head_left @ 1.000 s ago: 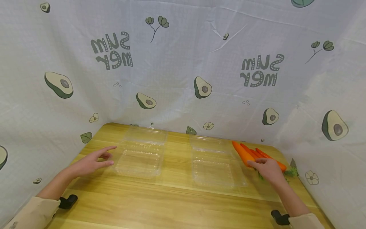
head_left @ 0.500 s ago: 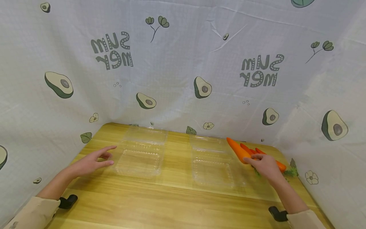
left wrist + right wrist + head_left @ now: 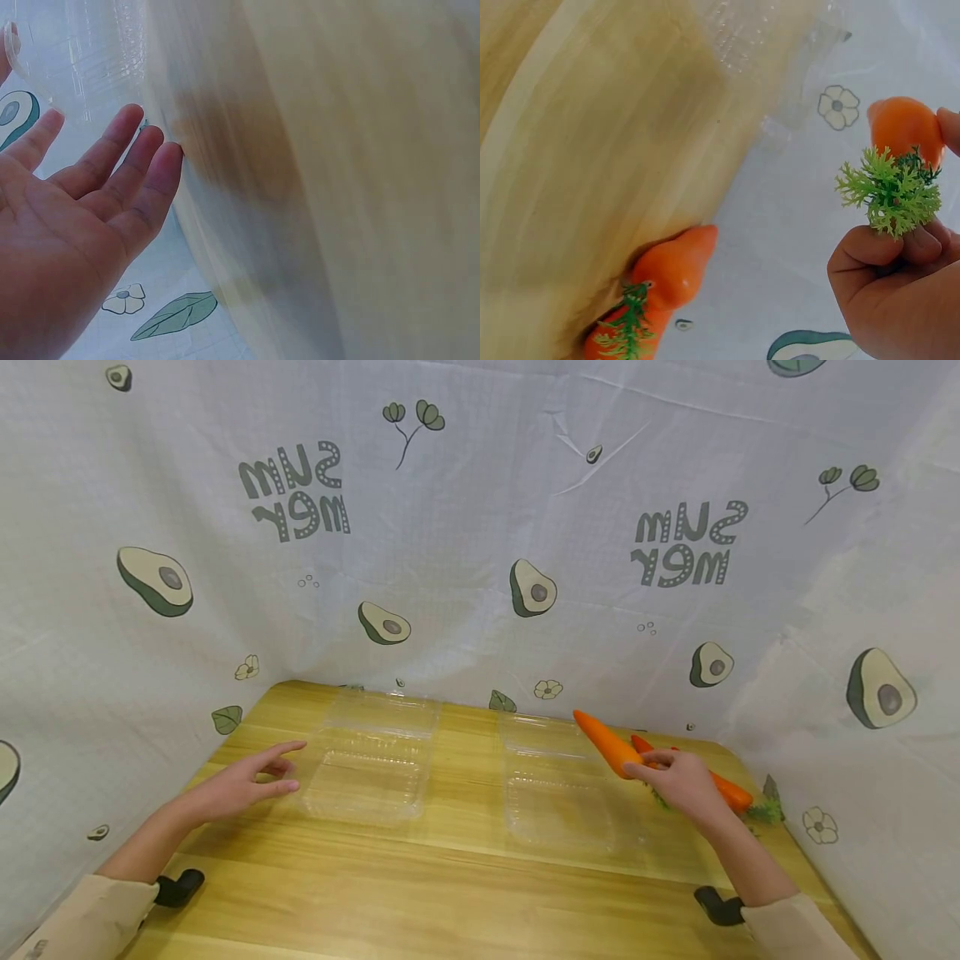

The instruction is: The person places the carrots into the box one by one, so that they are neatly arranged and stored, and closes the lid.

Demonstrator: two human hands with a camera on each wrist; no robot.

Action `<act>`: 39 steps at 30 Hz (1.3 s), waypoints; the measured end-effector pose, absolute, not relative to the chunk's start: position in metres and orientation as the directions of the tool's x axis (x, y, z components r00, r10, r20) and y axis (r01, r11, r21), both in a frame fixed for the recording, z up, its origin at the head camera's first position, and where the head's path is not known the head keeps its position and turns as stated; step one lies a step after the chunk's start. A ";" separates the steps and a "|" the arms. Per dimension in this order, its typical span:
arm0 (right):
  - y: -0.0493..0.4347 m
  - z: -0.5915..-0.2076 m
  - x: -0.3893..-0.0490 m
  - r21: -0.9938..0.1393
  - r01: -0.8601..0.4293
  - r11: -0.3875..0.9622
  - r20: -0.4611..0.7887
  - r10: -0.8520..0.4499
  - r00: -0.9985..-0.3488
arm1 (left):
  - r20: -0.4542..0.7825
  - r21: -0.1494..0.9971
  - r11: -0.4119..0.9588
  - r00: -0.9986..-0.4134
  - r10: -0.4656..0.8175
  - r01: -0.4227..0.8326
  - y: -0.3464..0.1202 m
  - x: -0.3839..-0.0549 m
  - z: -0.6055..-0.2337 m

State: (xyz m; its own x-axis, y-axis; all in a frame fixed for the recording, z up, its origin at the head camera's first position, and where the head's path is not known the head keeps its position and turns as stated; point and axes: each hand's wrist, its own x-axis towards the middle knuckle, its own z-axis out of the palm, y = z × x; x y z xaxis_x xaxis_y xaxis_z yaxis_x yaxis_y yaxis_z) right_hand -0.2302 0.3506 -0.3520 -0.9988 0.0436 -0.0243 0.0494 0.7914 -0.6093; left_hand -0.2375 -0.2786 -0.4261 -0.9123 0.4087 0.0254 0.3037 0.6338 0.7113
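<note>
Carrot sits gripped in my right hand, lifted above the wooden worktop beside a clear tray, while my left hand rests open near another tray, avocado-print cloth walling everything.

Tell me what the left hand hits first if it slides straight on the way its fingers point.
Most likely the near clear tray. The left hand lies open over the table, fingers aimed right and slightly away, and that tray's left edge is next in line. The hand's height above the table is hard to judge.
</note>
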 end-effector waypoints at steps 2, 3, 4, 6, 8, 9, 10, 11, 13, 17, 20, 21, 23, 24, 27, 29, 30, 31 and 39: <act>0.347 -0.349 -0.231 -0.623 0.043 0.781 -0.027 0.034 -0.999 | 0.024 0.712 0.633 -0.912 0.409 0.303 -0.279 -0.238 -0.426; 0.345 -0.348 -0.231 -0.627 0.040 0.778 -0.026 0.030 -0.999 | 0.024 0.712 0.634 -0.912 0.409 0.302 -0.279 -0.238 -0.426; 0.343 -0.347 -0.232 -0.630 0.038 0.776 -0.028 0.027 -0.999 | 0.023 0.713 0.633 -0.912 0.409 0.302 -0.279 -0.238 -0.426; 0.340 -0.345 -0.234 -0.635 0.026 0.772 -0.021 0.017 -1.000 | 0.022 0.713 0.633 -0.912 0.409 0.301 -0.279 -0.238 -0.426; 0.336 -0.343 -0.237 -0.627 0.011 0.779 -0.008 0.008 -1.000 | 0.022 0.714 0.632 -0.912 0.410 0.301 -0.279 -0.238 -0.426; 0.335 -0.343 -0.239 -0.625 0.004 0.780 -0.001 0.005 -1.000 | 0.021 0.714 0.632 -0.912 0.411 0.301 -0.279 -0.238 -0.426; 0.333 -0.342 -0.240 -0.623 -0.003 0.782 0.004 0.000 -1.000 | 0.021 0.714 0.632 -0.912 0.411 0.301 -0.279 -0.238 -0.426; 0.331 -0.341 -0.241 -0.622 -0.010 0.783 0.008 -0.006 -1.000 | 0.021 0.715 0.631 -0.911 0.411 0.301 -0.279 -0.238 -0.426; 0.327 -0.340 -0.244 -0.621 -0.016 0.783 0.011 -0.012 -1.000 | 0.022 0.715 0.631 -0.912 0.410 0.301 -0.279 -0.238 -0.426; 0.317 -0.336 -0.246 -0.622 -0.034 0.782 0.012 -0.035 -0.999 | 0.025 0.716 0.629 -0.912 0.410 0.302 -0.279 -0.238 -0.425; 0.311 -0.335 -0.248 -0.621 -0.045 0.783 0.007 -0.052 -0.999 | 0.024 0.716 0.629 -0.911 0.411 0.302 -0.279 -0.239 -0.425; 0.309 -0.334 -0.249 -0.621 -0.050 0.782 0.006 -0.059 -0.998 | 0.023 0.717 0.629 -0.911 0.411 0.301 -0.279 -0.239 -0.425; 0.305 -0.334 -0.250 -0.620 -0.052 0.783 0.002 -0.065 -0.998 | 0.020 0.717 0.630 -0.911 0.411 0.300 -0.279 -0.239 -0.426; 0.303 -0.334 -0.251 -0.620 -0.056 0.783 0.002 -0.069 -0.998 | 0.020 0.717 0.630 -0.911 0.411 0.300 -0.279 -0.240 -0.426; 0.296 -0.333 -0.255 -0.617 -0.066 0.784 0.002 -0.082 -0.997 | 0.018 0.719 0.628 -0.911 0.411 0.298 -0.280 -0.240 -0.427; 0.292 -0.333 -0.257 -0.617 -0.072 0.784 -0.002 -0.093 -0.996 | 0.017 0.720 0.627 -0.911 0.411 0.297 -0.280 -0.240 -0.428; 0.290 -0.333 -0.258 -0.618 -0.074 0.782 -0.005 -0.098 -0.995 | 0.017 0.721 0.627 -0.911 0.412 0.297 -0.280 -0.240 -0.428; 0.288 -0.332 -0.259 -0.619 -0.076 0.782 -0.008 -0.103 -0.995 | 0.016 0.721 0.626 -0.911 0.412 0.296 -0.280 -0.240 -0.428; 0.273 -0.329 -0.267 -0.645 -0.122 0.754 -0.015 -0.172 -0.985 | 0.014 0.726 0.624 -0.912 0.409 0.291 -0.280 -0.240 -0.428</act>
State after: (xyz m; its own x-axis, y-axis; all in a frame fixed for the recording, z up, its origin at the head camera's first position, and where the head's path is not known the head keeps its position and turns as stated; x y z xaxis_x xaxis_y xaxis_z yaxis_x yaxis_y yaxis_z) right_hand -0.2668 0.2732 -0.3292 -0.9850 -0.1720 -0.0147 -0.1221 0.7544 -0.6450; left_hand -0.2396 -0.2804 -0.4282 -0.9123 0.4092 0.0138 0.2907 0.6237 0.7256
